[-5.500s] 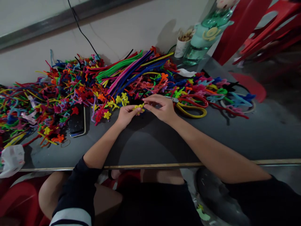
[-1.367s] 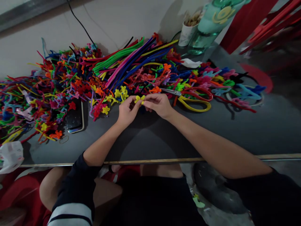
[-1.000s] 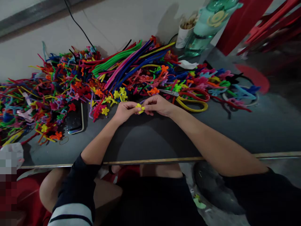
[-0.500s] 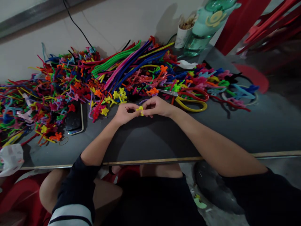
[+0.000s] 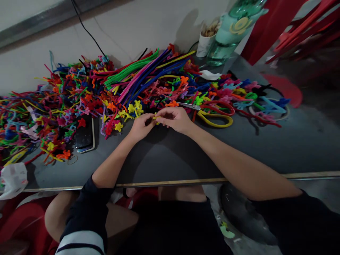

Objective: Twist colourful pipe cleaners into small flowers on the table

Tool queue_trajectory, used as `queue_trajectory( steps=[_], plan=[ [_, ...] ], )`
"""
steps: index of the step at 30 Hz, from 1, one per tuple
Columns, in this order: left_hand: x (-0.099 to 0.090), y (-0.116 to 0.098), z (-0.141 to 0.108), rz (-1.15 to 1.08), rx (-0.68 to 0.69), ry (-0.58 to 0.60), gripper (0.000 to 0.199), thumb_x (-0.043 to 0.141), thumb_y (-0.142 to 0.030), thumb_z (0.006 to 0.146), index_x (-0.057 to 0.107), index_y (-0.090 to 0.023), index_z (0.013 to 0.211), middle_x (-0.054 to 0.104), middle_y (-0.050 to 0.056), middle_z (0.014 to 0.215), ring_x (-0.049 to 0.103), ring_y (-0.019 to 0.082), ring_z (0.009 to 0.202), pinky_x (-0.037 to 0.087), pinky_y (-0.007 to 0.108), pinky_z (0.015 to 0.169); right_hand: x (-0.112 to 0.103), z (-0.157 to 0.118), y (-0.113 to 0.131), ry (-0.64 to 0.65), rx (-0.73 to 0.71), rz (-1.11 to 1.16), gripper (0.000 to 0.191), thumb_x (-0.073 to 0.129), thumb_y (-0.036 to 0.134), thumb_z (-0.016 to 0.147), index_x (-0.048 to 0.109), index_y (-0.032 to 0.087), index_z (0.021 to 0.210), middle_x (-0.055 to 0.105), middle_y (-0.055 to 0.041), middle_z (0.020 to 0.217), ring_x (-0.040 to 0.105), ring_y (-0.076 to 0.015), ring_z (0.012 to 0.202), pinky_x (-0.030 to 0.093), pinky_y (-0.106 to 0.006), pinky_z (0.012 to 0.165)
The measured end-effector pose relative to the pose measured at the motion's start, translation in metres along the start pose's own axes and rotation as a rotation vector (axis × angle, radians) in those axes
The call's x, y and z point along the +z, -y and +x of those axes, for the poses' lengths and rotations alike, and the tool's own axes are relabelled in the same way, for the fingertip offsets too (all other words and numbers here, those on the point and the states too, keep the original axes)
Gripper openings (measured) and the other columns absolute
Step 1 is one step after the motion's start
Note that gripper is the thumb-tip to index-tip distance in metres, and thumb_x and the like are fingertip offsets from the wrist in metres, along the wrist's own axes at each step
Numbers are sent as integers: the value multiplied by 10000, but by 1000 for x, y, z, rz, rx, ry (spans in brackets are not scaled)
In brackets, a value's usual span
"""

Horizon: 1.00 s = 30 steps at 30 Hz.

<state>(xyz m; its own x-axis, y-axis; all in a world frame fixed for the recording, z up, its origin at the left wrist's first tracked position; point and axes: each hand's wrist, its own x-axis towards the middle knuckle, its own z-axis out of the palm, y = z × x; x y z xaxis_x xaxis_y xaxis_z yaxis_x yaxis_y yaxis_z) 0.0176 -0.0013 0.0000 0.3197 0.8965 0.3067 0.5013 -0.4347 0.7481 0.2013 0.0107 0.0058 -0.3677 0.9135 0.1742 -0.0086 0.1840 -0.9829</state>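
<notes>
Between the front edge of the table (image 5: 183, 164) and the pipe-cleaner heap (image 5: 145, 76) towards its back edge, the left hand (image 5: 141, 126) and right hand (image 5: 178, 121), fingertips nearly closed, pinch a yellow pipe-cleaner flower (image 5: 155, 115) (mostly hidden). Squeezing too hard could flatten its petals; too slack a pinch could lose it among the loose yellow flowers (image 5: 135, 108). A wrist swing could knock the scissors (image 5: 197, 107).

The single view looks from the wearer's head, forward and steeply down across the table (image 5: 172, 159), near enough that the left hand (image 5: 140, 126) and right hand (image 5: 177, 120) sit close to the centre of the frame. The table's near edge runs almost level below them, with the wearer's lap (image 5: 170, 226) under it, while beyond the far edge it takes in part of the wall (image 5: 148, 28)
</notes>
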Motion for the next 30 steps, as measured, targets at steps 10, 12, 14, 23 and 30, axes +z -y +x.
queue_trajectory(
  steps=[10, 12, 14, 23, 30],
  plan=[
    [-5, -3, -1, 44, -73, -67, 111, 645, -245, 845, 716, -185, 904, 722, 15, 796, 631, 110, 692, 444, 217, 609, -8, -1, 0, 64, 33, -71, 353, 729, 498, 735, 762, 174, 872, 717, -46, 704, 633, -138, 567, 480, -273, 486],
    [-6, -2, -1, 63, -35, -60, 117, 639, -240, 849, 718, -183, 914, 719, 21, 791, 634, 115, 707, 451, 223, 630, -12, 2, -2, 109, 55, -37, 341, 732, 499, 731, 764, 189, 869, 728, -41, 731, 647, -140, 581, 473, -268, 474],
    [-7, -2, -1, 89, 19, -58, 130, 627, -256, 857, 720, -181, 910, 711, 29, 781, 630, 121, 711, 459, 234, 650, -15, 4, -5, 136, 77, -19, 333, 751, 501, 711, 765, 200, 852, 723, -28, 714, 647, -139, 577, 463, -266, 462],
    [-10, -3, -4, 105, 84, 14, 138, 633, -275, 836, 714, -182, 774, 706, 41, 753, 606, 125, 670, 454, 250, 652, -17, 6, -3, 240, 194, 16, 305, 835, 375, 600, 720, 165, 788, 658, 1, 603, 604, -112, 519, 439, -215, 397],
    [-6, -3, -5, 113, 93, 40, 143, 623, -255, 811, 718, -175, 738, 705, 45, 718, 612, 129, 657, 458, 253, 641, -10, 3, 1, 247, 197, -30, 353, 849, 352, 567, 612, 157, 742, 641, 0, 624, 569, -100, 522, 419, -198, 379]
  ],
)
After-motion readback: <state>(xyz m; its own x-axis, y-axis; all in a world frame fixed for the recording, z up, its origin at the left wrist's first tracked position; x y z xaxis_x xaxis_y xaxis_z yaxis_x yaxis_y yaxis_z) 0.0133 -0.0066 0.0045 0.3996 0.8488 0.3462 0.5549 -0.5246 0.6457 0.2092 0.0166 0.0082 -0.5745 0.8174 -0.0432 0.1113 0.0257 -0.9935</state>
